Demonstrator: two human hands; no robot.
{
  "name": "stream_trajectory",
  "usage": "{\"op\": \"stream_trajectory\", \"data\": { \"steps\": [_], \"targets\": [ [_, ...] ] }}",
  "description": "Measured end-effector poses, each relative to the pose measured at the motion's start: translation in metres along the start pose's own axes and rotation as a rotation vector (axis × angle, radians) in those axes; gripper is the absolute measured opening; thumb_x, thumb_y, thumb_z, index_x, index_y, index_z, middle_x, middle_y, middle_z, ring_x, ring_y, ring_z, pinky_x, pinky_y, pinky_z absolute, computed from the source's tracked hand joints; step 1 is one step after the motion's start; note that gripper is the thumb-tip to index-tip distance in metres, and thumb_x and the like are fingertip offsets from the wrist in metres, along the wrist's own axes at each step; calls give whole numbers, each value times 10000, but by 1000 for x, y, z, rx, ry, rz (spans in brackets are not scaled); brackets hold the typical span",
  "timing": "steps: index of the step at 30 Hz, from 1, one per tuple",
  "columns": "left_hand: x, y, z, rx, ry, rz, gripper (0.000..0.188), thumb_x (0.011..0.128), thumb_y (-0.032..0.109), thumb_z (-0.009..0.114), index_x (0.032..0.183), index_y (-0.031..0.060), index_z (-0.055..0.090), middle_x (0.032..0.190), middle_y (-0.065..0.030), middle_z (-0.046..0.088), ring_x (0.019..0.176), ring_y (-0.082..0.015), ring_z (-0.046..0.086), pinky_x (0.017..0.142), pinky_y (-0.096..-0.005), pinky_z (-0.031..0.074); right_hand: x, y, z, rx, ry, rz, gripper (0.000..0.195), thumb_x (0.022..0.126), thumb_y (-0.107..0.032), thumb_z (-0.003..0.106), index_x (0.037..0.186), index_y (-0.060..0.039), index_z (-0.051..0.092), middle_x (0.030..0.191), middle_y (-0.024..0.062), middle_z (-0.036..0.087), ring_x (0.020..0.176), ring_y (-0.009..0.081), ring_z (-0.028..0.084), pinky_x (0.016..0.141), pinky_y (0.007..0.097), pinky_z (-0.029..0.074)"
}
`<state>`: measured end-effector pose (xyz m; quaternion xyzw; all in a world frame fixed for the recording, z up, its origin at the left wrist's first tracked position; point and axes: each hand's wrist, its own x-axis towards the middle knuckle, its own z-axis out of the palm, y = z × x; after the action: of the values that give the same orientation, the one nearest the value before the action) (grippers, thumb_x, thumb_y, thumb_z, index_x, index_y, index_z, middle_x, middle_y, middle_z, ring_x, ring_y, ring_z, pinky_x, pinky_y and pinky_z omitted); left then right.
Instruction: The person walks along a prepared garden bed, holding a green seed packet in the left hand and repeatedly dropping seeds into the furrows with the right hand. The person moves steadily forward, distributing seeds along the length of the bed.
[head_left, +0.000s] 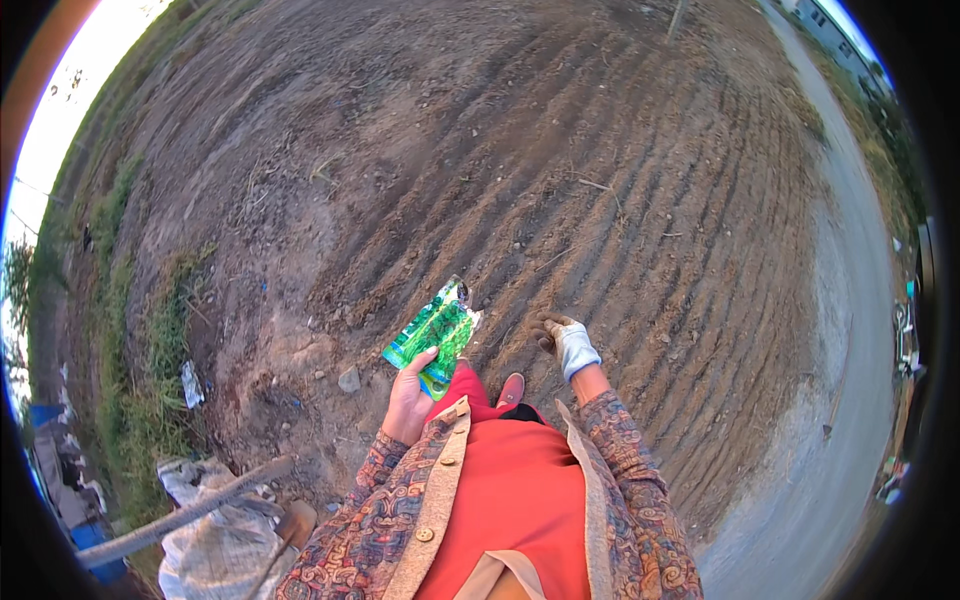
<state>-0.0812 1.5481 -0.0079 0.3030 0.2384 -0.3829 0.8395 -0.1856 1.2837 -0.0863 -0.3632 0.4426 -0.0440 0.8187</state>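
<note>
My bare left hand (412, 390) grips the lower end of a green plastic packet (439, 334) printed with leafy plants, its thumb lying on the front. The packet's top edge looks torn. To the right, my right hand (562, 341) wears a white work glove with brown, soiled fingers. Those fingers are bent close together over the soil, and whether anything is between them cannot be seen. Beneath both hands lies bare brown soil drawn into shallow furrows (600, 210).
A grey stone (349, 379) lies left of the packet. At lower left are a white woven sack (217, 547), a pole (187, 511) and a rusty metal blade (297, 523). Weeds (169, 337) edge the left side. A paved path (862, 300) curves along the right, with a long-handled tool (838, 382) lying there.
</note>
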Motion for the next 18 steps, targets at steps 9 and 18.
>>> {"op": "stream_trajectory", "data": {
  "steps": [9, 18],
  "targets": [
    [84, 46, 84, 219, -186, -197, 294, 790, 1, 584, 1077, 5, 519, 1026, -108, 606, 905, -214, 609, 796, -330, 503, 14, -101, 29, -164, 372, -229, 267, 926, -273, 431, 1035, -64, 556, 685, 46, 602, 440, 78, 444, 375, 217, 341],
    [144, 83, 97, 287, -222, -287, 299, 796, 13, 578, 1089, 17, 519, 1026, -103, 611, 886, -214, 615, 734, -343, 520, 51, -93, 25, 99, 265, -563, 289, 839, 95, 379, 1095, 25, 492, 1032, 154, 574, 893, 265, 605, 766, 357, 527]
  ]
}}
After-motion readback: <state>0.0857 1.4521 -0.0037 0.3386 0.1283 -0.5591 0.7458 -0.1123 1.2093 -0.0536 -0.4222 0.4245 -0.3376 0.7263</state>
